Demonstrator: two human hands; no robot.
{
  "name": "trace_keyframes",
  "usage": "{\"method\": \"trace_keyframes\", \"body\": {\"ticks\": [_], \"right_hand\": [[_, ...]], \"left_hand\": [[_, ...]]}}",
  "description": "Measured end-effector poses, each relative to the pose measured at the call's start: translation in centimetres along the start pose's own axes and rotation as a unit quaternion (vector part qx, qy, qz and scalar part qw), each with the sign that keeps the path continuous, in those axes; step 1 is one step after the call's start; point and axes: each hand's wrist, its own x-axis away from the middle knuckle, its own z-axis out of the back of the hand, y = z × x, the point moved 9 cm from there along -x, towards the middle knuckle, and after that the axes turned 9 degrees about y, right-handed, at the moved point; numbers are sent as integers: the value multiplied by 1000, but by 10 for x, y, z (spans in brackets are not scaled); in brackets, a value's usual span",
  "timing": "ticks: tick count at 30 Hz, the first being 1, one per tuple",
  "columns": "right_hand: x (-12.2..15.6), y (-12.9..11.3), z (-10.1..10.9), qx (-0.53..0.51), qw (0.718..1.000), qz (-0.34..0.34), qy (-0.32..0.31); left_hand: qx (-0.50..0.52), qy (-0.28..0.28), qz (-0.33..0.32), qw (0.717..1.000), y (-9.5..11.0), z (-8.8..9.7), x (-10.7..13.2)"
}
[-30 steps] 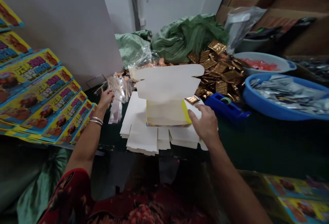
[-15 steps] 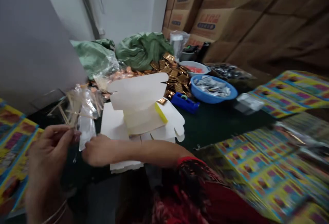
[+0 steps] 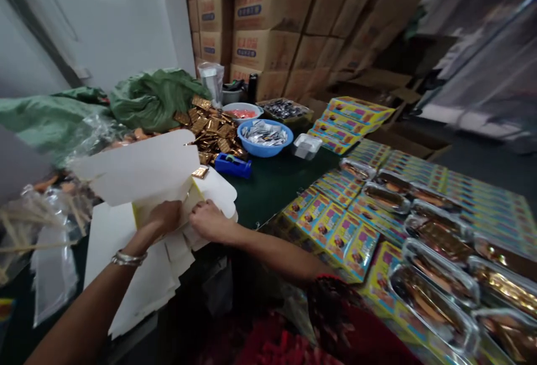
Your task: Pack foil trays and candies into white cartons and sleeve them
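An open white carton (image 3: 142, 172) with a yellow edge stands on a stack of flat white carton blanks (image 3: 126, 275) on the dark green table (image 3: 272, 186). My left hand (image 3: 163, 217), a bracelet on its wrist, is closed on the carton's front wall. My right hand (image 3: 207, 221) grips the carton's right front corner, fingers curled. A small gold packet (image 3: 200, 172) lies on a flap just behind the carton.
Clear bags of wooden sticks (image 3: 37, 225) lie at left. Behind are gold packets (image 3: 210, 124), a blue tape dispenser (image 3: 233, 165), a blue bowl of silver sachets (image 3: 264, 136), green sacks (image 3: 151, 96) and cardboard boxes (image 3: 268, 46). Colourful printed boxes (image 3: 335, 225) and clear trays (image 3: 432, 281) fill the right.
My head has turned right, bringing the printed boxes and trays into view. Both hands left the stick bags at left and came onto the open carton.
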Motion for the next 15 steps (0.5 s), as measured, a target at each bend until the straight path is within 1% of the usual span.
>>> {"method": "trace_keyframes", "body": {"ticks": [1, 3, 5, 6, 8, 10, 11, 13, 15], "right_hand": [[4, -2, 2, -6, 1000, 0, 10], [12, -2, 11, -33, 999, 7, 33], [15, 8, 27, -76, 995, 12, 63], [13, 21, 35, -95, 992, 0, 79], [2, 57, 50, -109, 987, -62, 104], [-15, 94, 59, -96, 982, -129, 95], [-22, 107, 63, -87, 982, -146, 87], [-33, 127, 75, -72, 983, -151, 79], [-27, 151, 92, -50, 981, -159, 96]], "left_hand": [[-8, -13, 0, 1000, 0, -6, 0], [-17, -31, 8, 999, -7, -14, 3], [-13, -38, 19, 999, -17, -17, 6], [-7, -38, 22, 999, -21, -17, 7], [11, -36, 26, 999, -27, -17, 9], [26, -30, 33, 999, -32, -17, 12], [28, -24, 36, 999, -35, -18, 13], [33, 6, 21, 999, -38, -19, 14], [60, 50, -23, 997, -39, -21, 16]]}}
